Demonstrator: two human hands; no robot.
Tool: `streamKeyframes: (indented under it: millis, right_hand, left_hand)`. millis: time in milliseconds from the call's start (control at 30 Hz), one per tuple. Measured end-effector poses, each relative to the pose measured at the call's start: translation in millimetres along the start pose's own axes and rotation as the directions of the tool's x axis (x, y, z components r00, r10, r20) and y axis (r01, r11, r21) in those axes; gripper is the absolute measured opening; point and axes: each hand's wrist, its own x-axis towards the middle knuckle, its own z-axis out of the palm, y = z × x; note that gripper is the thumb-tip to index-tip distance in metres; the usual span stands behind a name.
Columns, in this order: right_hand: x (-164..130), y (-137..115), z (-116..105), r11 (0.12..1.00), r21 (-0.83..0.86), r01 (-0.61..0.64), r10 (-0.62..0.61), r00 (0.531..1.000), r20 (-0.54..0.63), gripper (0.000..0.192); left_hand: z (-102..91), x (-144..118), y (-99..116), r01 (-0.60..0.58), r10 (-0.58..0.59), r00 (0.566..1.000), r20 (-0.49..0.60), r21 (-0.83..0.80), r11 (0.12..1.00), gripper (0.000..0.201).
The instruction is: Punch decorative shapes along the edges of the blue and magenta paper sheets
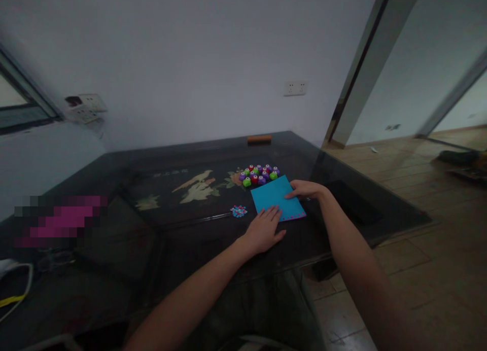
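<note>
Fingers spread, a left hand lies on a bright-blue square sheet, likely light, bendable and best held by its edges, at the near right of a dark, glossy table; the right hand's thumb overlaps its right edge, grip closure unclear.

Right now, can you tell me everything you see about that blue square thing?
The blue sheet is bright, plain and squarish, and looks like paper or thin card. A pinkish-purple strip shows along its near edge. It lies at an angle over the dark table, just nearer than the colorful round pieces. The left hand rests its fingers on its near left part; the right hand touches its right edge. Its underside is hidden.
</note>
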Motion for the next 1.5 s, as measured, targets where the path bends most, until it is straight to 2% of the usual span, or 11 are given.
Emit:
streamKeyframes:
  millis: [100,200,267,333,400,433,500,567,667,833,1500]
  right_hand:
    - [1.2,-0.5,-1.4,0.999,-0.040,0.034,-0.037,0.997,-0.063,0.033]
    - [0.7,-2.8,-2.0,0.996,-0.042,0.078,-0.082,0.991,-0.106,0.033]
    - [1.0,-5.1,-0.5,0.992,-0.024,0.120,-0.122,0.982,-0.142,0.034]
    - [3.5,-9.1,4.0,0.981,0.000,0.194,-0.191,0.963,-0.190,0.035]
    - [9.4,-16.0,12.0,0.956,0.022,0.293,-0.279,0.930,-0.238,0.034]
    - [13.6,-20.9,17.3,0.940,0.029,0.339,-0.320,0.912,-0.255,0.034]
    - [24.2,-33.4,29.8,0.907,0.017,0.421,-0.397,0.867,-0.300,0.032]
    - [36.6,-48.4,43.8,0.878,-0.039,0.476,-0.460,0.820,-0.342,0.029]
    - [55.5,-69.2,64.7,0.841,-0.197,0.503,-0.533,0.712,-0.458,0.021]
    - [81.8,-77.6,93.9,0.807,-0.291,0.514,-0.571,0.554,-0.605,0.017]
    - [97.8,-51.3,112.2,0.782,-0.101,0.615,-0.544,0.595,-0.592,0.032]
  left_hand:
    - [-6.1,2.5,-5.1,-0.021,0.015,0.998,-0.054,-0.116,0.993,0.055]
    - [-19.8,9.1,-20.3,-0.028,-0.038,0.969,-0.243,-0.260,0.965,0.036]
    - [-30.9,14.2,-37.9,0.036,-0.207,0.869,-0.449,-0.359,0.932,0.025]
    - [-40.3,18.3,-60.1,0.072,-0.403,0.710,-0.577,-0.510,0.857,0.025]
    - [-46.4,20.3,-83.2,0.042,-0.572,0.589,-0.571,-0.685,0.727,0.027]
    - [-48.2,20.4,-93.8,0.017,-0.641,0.569,-0.515,-0.772,0.636,0.030]
    - [-50.8,18.9,-110.9,-0.051,-0.713,0.576,-0.400,-0.888,0.458,0.032]
    - [-53.8,15.6,-121.9,-0.108,-0.714,0.595,-0.369,-0.917,0.383,0.029]
    - [-60.5,9.4,-129.8,-0.193,-0.671,0.577,-0.466,-0.876,0.442,0.022]
    - [-66.2,2.7,-136.4,-0.209,-0.693,0.450,-0.563,-0.821,0.531,0.019]
    - [-64.1,-0.3,-133.9,0.021,-0.699,0.422,-0.577,-0.764,0.644,0.036]
